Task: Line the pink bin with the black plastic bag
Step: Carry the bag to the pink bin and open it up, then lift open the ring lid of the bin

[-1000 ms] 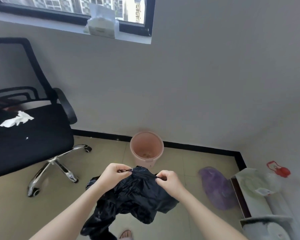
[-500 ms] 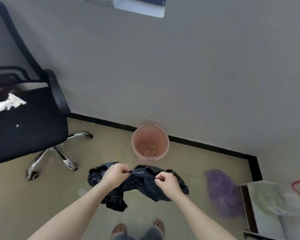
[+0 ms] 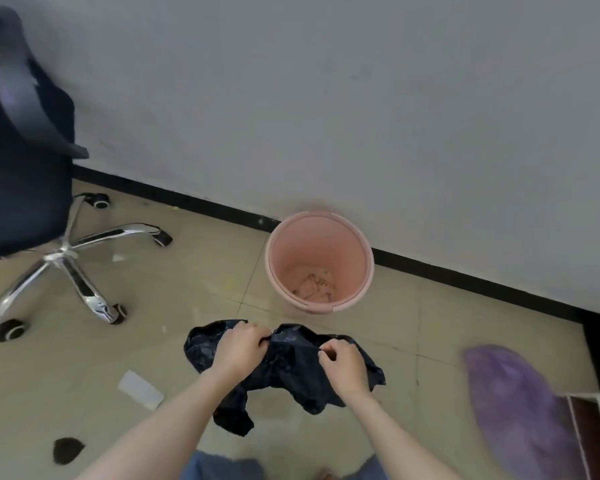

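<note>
Head view, only one. Both hands work the black plastic bag in front of the body, above the floor. Left hand fingers closed, pinching a fold of the bag's top edge; right hand fingers curled together, pinching the same edge a little to the right of the left hand. Bag stretched between the two hands, rest of it crumpled and hanging below and to both sides; mouth not opened yet, cannot tell which layer each hand holds. Pink bin stands upright on the floor just beyond the hands, slightly right of centre, against the wall, apart from the bag, no liner in it, some dirt marks on its bottom. Risks, as judgement: both hands may be pinching both layers together, so pulling apart would stretch the film instead of opening the mouth; thin film could tear if tugged hard. If the bag goes in while crumpled, trapped air may keep it from seating, and the rim fold could slip off. Bin looks light, so pushing the bag in one-sided could tip or slide it. Left of the left hand: office chair with chrome base, well apart. Right of the right hand: purple bag on the floor, blurred. Small white scrap on the floor below-left of the left hand.
</note>
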Demonstrator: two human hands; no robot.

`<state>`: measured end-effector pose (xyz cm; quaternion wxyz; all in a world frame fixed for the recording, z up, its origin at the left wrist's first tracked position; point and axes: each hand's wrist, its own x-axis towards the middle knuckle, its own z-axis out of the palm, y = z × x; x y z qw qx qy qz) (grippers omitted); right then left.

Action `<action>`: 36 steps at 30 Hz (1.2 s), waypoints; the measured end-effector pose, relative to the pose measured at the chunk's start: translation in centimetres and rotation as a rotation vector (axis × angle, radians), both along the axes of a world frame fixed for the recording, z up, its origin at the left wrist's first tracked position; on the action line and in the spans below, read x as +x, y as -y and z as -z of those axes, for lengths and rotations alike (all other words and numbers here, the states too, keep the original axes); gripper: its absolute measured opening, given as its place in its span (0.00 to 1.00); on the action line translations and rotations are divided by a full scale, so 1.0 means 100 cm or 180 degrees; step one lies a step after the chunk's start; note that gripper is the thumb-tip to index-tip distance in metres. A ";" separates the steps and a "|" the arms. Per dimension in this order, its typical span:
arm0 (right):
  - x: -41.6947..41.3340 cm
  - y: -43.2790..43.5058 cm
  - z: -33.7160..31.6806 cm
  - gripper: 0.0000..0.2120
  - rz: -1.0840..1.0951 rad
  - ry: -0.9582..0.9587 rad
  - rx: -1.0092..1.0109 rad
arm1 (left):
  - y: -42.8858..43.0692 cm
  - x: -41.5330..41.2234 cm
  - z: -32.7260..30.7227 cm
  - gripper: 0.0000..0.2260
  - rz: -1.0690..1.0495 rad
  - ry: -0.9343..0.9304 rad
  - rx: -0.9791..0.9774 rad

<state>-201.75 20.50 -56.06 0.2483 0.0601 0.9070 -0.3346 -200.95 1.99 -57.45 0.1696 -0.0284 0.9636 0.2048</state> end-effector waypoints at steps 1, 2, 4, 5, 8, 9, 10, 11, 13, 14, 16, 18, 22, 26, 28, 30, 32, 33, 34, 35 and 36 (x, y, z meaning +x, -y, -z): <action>-0.005 0.000 0.027 0.07 -0.0026 -0.0102 0.0126 | -0.002 -0.006 0.023 0.10 0.0037 -0.0057 -0.0092; -0.010 0.000 0.053 0.07 -0.0066 -0.0220 0.0244 | -0.004 -0.011 0.047 0.11 0.0111 -0.0080 -0.0224; -0.020 -0.001 0.099 0.08 -0.0147 -0.0434 0.0454 | -0.006 -0.021 0.092 0.13 0.0302 -0.0084 -0.0497; -0.023 -0.001 0.119 0.09 -0.0163 -0.0501 0.0553 | -0.009 -0.025 0.111 0.15 0.0389 -0.0102 -0.0626; -0.031 -0.001 0.161 0.13 -0.0223 -0.0911 0.0737 | -0.017 -0.040 0.149 0.22 0.0453 -0.0740 -0.0778; -0.034 -0.001 0.167 0.13 -0.0180 -0.1191 0.0707 | -0.019 -0.045 0.153 0.26 0.0435 -0.0953 -0.0827; -0.036 -0.002 0.169 0.13 -0.0114 -0.1485 0.0637 | -0.021 -0.047 0.158 0.29 0.0393 -0.1166 -0.0851; -0.039 -0.003 0.168 0.13 -0.0086 -0.1815 0.0582 | -0.023 -0.048 0.159 0.28 0.0356 -0.1302 -0.0809; -0.043 -0.008 0.161 0.13 -0.0153 -0.2331 0.0596 | -0.025 -0.047 0.154 0.27 0.0261 -0.1491 -0.0743; -0.045 -0.011 0.155 0.15 -0.0178 -0.2424 0.0668 | -0.025 -0.045 0.150 0.28 0.0252 -0.1457 -0.0714; -0.052 -0.018 0.139 0.19 -0.0359 -0.2517 0.0838 | -0.025 -0.043 0.146 0.33 0.0296 -0.1292 -0.0797; -0.064 -0.023 0.129 0.25 -0.0660 -0.2370 0.0946 | -0.023 -0.048 0.143 0.40 0.0376 -0.1076 -0.0848; -0.082 -0.028 0.138 0.26 -0.1256 -0.1581 0.1017 | -0.026 -0.052 0.141 0.39 0.0545 -0.0421 -0.0670; -0.090 -0.021 0.144 0.19 -0.1159 -0.1874 0.0800 | -0.033 -0.056 0.139 0.38 0.0558 -0.0161 -0.0679; -0.094 -0.020 0.143 0.18 -0.1170 -0.1978 0.0750 | -0.034 -0.061 0.134 0.38 0.0553 -0.0029 -0.0674; -0.095 -0.020 0.143 0.18 -0.1204 -0.1884 0.0760 | -0.035 -0.063 0.133 0.39 0.0569 0.0053 -0.0707; -0.094 -0.022 0.146 0.17 -0.1155 -0.1884 0.0663 | -0.037 -0.061 0.130 0.39 0.0558 0.0119 -0.0692; -0.093 -0.022 0.146 0.17 -0.1105 -0.1894 0.0566 | -0.037 -0.060 0.130 0.39 0.0564 0.0130 -0.0692; -0.091 -0.022 0.145 0.17 -0.1033 -0.1879 0.0464 | -0.037 -0.058 0.128 0.39 0.0576 0.0133 -0.0704; -0.089 -0.023 0.142 0.16 -0.0974 -0.1859 0.0355 | -0.036 -0.056 0.127 0.38 0.0580 0.0130 -0.0712; -0.090 -0.023 0.139 0.16 -0.0953 -0.1812 0.0219 | -0.034 -0.054 0.127 0.38 0.0577 0.0125 -0.0721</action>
